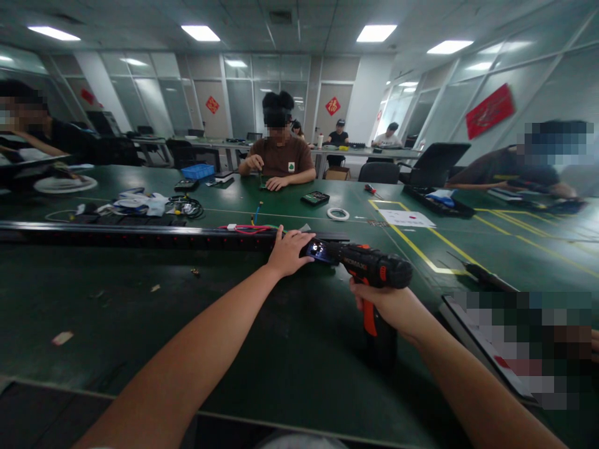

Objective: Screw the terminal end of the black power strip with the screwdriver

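Note:
My right hand [381,302] is wrapped round the grip of a black and orange cordless drill [377,265]. Its nose points left, at the right end of a long black bar [187,237] that lies across the table. Light glints off a dark, shiny part [321,251] just ahead of the drill; the bit itself I cannot make out. Over the bar's right end lies my left hand [287,252], fingers spread across the top and thumb on the near side, holding it. Red, blue and yellow wires [253,226] run along the bar's far side.
On the green table [140,324] are small brass-coloured bits [195,272], a white tape roll [337,214], a paper sheet [406,217] and a screwdriver [369,188]. At right lies a clipboard [486,349]. A person [281,156] works opposite; others sit at both sides.

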Available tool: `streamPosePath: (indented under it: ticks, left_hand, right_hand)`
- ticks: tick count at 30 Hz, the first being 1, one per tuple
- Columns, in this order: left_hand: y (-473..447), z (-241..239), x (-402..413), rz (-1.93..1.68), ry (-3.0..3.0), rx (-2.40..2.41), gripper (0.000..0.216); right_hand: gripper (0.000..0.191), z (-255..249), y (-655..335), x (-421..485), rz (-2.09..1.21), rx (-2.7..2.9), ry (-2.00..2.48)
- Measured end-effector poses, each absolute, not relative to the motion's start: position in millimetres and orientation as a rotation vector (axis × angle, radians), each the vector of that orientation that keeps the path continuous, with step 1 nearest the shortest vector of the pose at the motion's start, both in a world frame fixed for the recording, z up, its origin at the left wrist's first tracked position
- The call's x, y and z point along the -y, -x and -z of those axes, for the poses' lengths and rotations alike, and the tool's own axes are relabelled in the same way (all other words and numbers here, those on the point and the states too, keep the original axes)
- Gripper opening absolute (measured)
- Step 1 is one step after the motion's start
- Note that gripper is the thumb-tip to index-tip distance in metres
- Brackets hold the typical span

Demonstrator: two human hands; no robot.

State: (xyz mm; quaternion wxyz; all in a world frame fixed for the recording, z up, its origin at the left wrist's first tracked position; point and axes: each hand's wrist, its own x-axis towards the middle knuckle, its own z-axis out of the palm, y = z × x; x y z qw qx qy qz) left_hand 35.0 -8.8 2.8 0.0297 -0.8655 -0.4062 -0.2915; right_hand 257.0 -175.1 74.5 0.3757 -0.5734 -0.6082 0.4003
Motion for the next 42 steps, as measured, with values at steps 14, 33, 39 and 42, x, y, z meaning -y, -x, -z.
streamPosePath:
  ticks: [14,33,39,42]
  left_hand:
    - [-34.3,-2.0,8.1,0.914,2.677,1.239,0.063]
    - [-34.7,-1.6,7.8,0.889,2.661,1.252,0.063]
    - [-35.1,-1.5,7.8,0.89,2.663,1.258,0.063]
    - [-35.2,-1.6,7.7,0.9,2.667,1.254,0.062]
  right_hand:
    - [0.015,-78.9,-253.1,178.3,-1.036,1.529,1.468]
    - [0.026,-78.6,-252.1,180.4,-1.063,1.412,1.43]
    - [0.022,-75.8,-254.1,177.9,-1.02,1.494,1.429]
    - [0.022,-72.8,-255.6,177.2,-0.976,1.533,1.487]
